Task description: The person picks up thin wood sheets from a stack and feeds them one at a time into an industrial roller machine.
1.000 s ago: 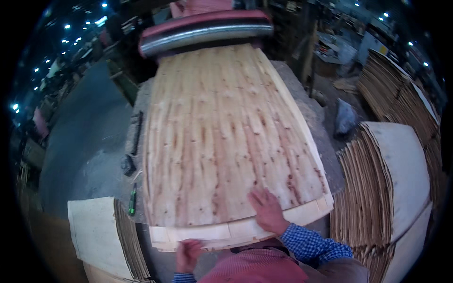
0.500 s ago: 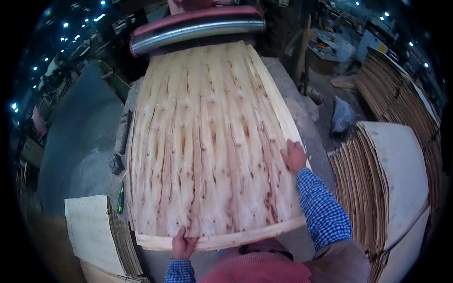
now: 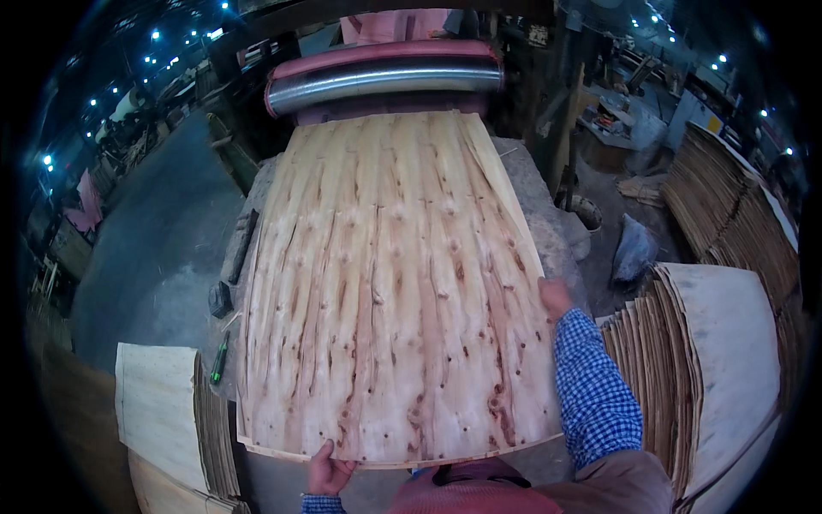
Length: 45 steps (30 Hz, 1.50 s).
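Note:
A large knotty wood veneer sheet [image 3: 394,283] with brown streaks lies in front of me, its far end close to a metal roller. At its near edge, left of the middle, my left hand [image 3: 329,472] pinches it, thumb on top and fingers below. A thin pale layer [image 3: 479,455] shows beneath it along the near edge. My right hand [image 3: 555,296] is closed at the right long edge of the sheet, and its fingertips are partly hidden.
The shiny roller [image 3: 390,83] with a pink cover spans the far end. Stacked veneers [image 3: 723,343] stand at right, another stack [image 3: 163,411] at lower left. A green-handled knife [image 3: 219,360] and a dark block [image 3: 220,300] lie on the worktop's left edge.
The top sheet has shifted over the pale layer, covering most of the strips that showed along its right and near edges. My right hand has moved outward to the edge. The view has shifted.

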Each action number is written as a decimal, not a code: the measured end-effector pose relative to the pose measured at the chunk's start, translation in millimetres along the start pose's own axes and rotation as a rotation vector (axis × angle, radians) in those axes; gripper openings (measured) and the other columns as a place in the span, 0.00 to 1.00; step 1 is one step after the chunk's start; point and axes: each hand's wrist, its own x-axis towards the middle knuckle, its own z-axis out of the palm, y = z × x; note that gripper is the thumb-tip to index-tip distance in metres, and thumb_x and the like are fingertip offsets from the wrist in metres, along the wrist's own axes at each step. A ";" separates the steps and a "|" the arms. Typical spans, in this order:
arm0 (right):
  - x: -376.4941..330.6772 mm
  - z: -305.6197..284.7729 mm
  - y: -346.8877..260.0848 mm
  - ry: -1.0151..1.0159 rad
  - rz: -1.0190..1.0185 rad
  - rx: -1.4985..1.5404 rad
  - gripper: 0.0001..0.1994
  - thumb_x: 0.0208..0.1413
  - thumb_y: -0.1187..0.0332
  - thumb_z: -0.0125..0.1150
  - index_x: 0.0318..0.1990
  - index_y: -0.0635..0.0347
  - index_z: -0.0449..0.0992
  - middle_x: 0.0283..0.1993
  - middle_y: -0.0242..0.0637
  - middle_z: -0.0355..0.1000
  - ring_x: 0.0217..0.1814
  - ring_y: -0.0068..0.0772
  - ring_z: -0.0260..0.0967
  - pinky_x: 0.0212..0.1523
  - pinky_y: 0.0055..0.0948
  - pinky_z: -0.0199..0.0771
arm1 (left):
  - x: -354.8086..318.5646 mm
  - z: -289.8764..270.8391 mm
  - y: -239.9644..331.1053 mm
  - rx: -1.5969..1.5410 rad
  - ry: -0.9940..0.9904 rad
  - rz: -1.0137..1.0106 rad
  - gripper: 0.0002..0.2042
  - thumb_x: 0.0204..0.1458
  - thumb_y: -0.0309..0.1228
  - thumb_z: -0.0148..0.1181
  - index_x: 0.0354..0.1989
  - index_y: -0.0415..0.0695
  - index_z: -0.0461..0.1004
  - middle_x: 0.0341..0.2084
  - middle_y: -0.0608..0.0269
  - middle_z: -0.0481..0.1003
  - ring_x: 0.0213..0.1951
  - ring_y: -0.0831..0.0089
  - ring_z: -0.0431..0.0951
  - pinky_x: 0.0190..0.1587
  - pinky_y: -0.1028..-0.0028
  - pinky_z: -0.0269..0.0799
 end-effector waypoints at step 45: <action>278.1 81.6 -118.6 -0.288 -0.551 -0.412 0.18 0.56 0.65 0.52 0.50 0.69 0.72 0.53 0.56 0.71 0.55 0.53 0.71 0.55 0.42 0.73 | 24.1 64.6 -87.1 -0.036 0.493 0.586 0.27 0.65 0.49 0.40 0.63 0.40 0.64 0.57 0.52 0.71 0.55 0.56 0.74 0.58 0.56 0.71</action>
